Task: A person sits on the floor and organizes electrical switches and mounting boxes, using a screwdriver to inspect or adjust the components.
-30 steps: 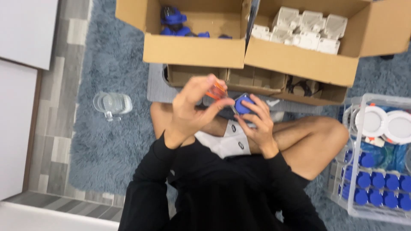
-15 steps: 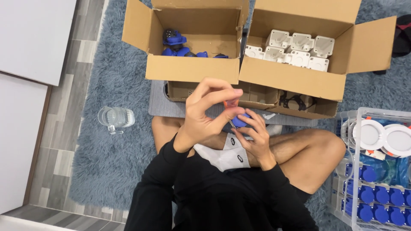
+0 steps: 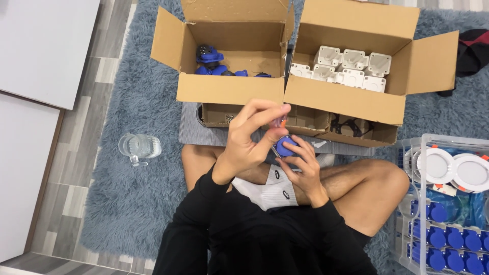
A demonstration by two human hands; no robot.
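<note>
I sit cross-legged on a blue-grey rug. My left hand is raised in front of me, fingers pinched on a small tool with an orange handle that points down into a blue round part. My right hand cups that blue part from below, just above my white sock. Both hands meet over my lap, below the two cardboard boxes.
The left open cardboard box holds blue parts; the right one holds white square housings. Smaller shallow boxes stand in front of them. A clear plastic crate at right holds white round lamps and several blue caps. A glass jug stands left.
The view has shifted down and the boxes sit higher in the frame. My left hand has lowered the orange-handled tool onto the blue part held in my right hand.
</note>
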